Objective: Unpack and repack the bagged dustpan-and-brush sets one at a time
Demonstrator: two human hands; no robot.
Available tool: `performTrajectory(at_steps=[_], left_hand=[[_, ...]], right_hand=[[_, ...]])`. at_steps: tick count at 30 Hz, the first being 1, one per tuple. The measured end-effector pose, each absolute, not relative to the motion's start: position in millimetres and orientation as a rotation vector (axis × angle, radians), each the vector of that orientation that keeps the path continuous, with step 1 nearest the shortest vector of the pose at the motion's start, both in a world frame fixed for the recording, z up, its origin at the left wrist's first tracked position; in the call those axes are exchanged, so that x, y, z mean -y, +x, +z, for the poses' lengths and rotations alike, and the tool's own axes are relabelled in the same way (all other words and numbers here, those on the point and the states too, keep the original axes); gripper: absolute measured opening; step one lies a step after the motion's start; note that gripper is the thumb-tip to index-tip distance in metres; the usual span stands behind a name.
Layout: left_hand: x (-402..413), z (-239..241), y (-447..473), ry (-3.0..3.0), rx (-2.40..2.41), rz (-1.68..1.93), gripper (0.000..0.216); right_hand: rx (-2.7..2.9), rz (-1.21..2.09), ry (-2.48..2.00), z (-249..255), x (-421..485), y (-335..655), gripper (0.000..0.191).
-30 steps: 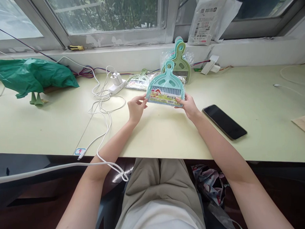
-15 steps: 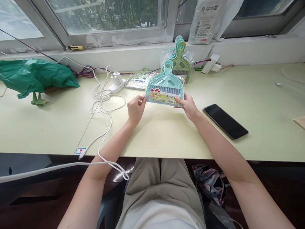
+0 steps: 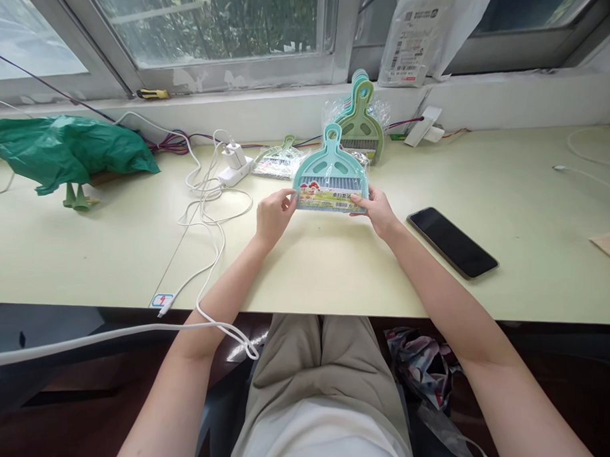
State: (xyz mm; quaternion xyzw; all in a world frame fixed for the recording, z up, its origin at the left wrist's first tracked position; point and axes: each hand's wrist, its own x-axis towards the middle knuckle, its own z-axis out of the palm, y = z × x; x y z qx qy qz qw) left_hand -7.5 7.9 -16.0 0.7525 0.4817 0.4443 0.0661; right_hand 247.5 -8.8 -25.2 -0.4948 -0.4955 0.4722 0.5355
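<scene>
Between my hands, above the table, is a light-blue dustpan and brush set [image 3: 329,166] in clear wrap, handle end up, with a printed label across its lower part. My left hand [image 3: 274,217] pinches its lower left edge. On the lower right corner, my right hand [image 3: 377,211] grips with the thumb over the label. Behind it, several more wrapped dustpans stand in a row against the wall, a green dustpan [image 3: 364,120] in front. Another wrapped dustpan set [image 3: 276,160] lies flat to the left, partly hidden.
A black phone [image 3: 452,242] lies right of my right forearm. White cables [image 3: 204,199] and a power strip [image 3: 236,172] are on the left, one cable crossing my left forearm. A green plastic bag [image 3: 67,153] sits far left. A yellow cutter [image 3: 153,94] rests on the sill.
The dustpan set has turned slightly, its handle tipping left and its left edge coming round level. My left hand has shifted a little with it; both hands keep their hold.
</scene>
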Motion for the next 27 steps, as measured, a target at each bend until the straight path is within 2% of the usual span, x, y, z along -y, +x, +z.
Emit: performTrajectory(at_steps=[12, 27], left_hand=[[-10.5, -12.7, -11.3, 2.296, -1.461, 1.141, 0.005], [-14.2, -15.8, -13.2, 2.313, -1.375, 0.95, 0.005]], right_hand=[[1.21, 1.127, -1.182, -24.5, 9.5, 247.5, 0.052], [1.255, 1.123, -1.192, -27.4, 8.1, 249.7, 0.055]])
